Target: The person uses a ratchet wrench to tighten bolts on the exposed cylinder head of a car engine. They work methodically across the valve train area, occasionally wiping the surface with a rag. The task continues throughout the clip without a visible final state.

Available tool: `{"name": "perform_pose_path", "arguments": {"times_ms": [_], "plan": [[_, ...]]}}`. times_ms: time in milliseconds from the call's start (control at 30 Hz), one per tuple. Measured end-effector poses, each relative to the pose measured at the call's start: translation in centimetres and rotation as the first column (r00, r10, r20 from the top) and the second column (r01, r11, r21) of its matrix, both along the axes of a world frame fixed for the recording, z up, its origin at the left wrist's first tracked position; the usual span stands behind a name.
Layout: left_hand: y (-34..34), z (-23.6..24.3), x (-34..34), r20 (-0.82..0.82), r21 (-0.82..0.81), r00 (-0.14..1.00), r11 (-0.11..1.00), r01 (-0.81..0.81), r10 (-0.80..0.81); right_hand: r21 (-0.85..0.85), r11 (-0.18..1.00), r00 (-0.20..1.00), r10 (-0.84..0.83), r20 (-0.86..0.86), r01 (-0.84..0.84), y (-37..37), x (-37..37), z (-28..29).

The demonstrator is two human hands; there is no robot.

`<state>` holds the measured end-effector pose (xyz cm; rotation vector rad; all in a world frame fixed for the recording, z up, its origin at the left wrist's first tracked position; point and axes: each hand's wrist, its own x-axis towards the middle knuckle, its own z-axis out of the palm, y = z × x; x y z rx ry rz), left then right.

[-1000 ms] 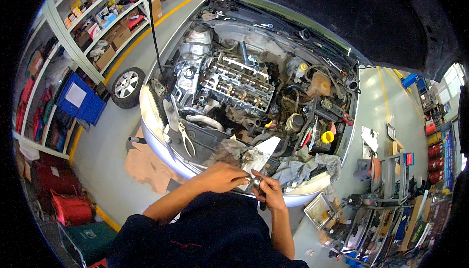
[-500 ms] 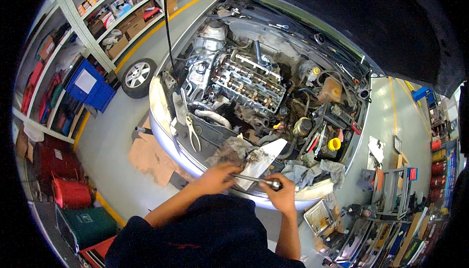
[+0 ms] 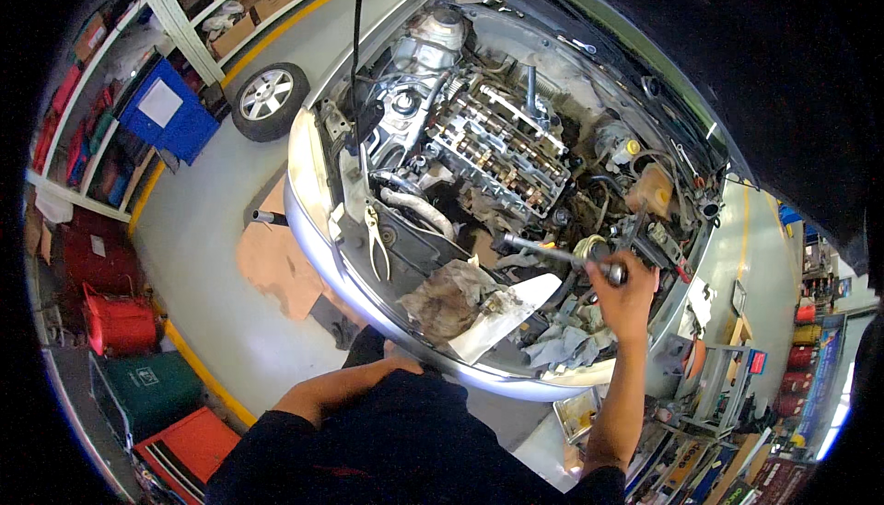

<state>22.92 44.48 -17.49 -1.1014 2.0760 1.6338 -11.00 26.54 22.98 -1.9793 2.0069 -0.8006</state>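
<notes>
My right hand (image 3: 628, 298) is closed around the head end of a metal ratchet wrench (image 3: 550, 249). The wrench's long handle points left across the front of the engine bay, above the hoses. Low by the front bumper, against my dark shirt, is my left hand (image 3: 401, 359); its fingers are mostly hidden. Beyond the wrench lies the engine (image 3: 502, 150), its top uncovered and its camshafts showing. A dirty, crumpled cloth (image 3: 447, 302) and a white sheet (image 3: 508, 314) lie on the front edge of the bay. Pliers (image 3: 376, 245) rest near the left headlight.
The raised hood (image 3: 663, 54) hangs over the far right, and a thin dark rod (image 3: 357, 54) stands at the left. Grey-blue rags (image 3: 566, 344) lie by the right headlight. A wheel (image 3: 269, 100) and cardboard (image 3: 276, 261) are on the floor, beside shelves (image 3: 175, 31).
My right hand has carried the ratchet wrench up and to the right, over the engine bay. My left hand has come off the wrench and dropped back toward my body. The view has shifted.
</notes>
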Motion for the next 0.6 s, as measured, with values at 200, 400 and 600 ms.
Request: {"name": "perform_pose_path", "arguments": {"times_ms": [200, 400, 600], "plan": [[-6.8, 10.2, -4.1, -0.265, -0.131, 0.963, 0.988, -0.082, 0.045, -0.067, 0.998, 0.993, -0.009, -0.121, 0.001, -13.6, 2.3, -4.5], [-17.9, 13.3, 1.3, -0.355, -0.204, 0.745, 0.731, -0.651, 0.564, 0.104, 0.992, 0.988, -0.052, -0.142, 0.067, -21.8, 6.4, -8.1], [-27.3, 8.4, -0.6, -0.573, -0.639, 0.623, 0.186, -0.746, 0.533, 0.055, 0.998, 0.977, 0.001, -0.214, 0.011, -26.6, 7.4, -12.2]]}}
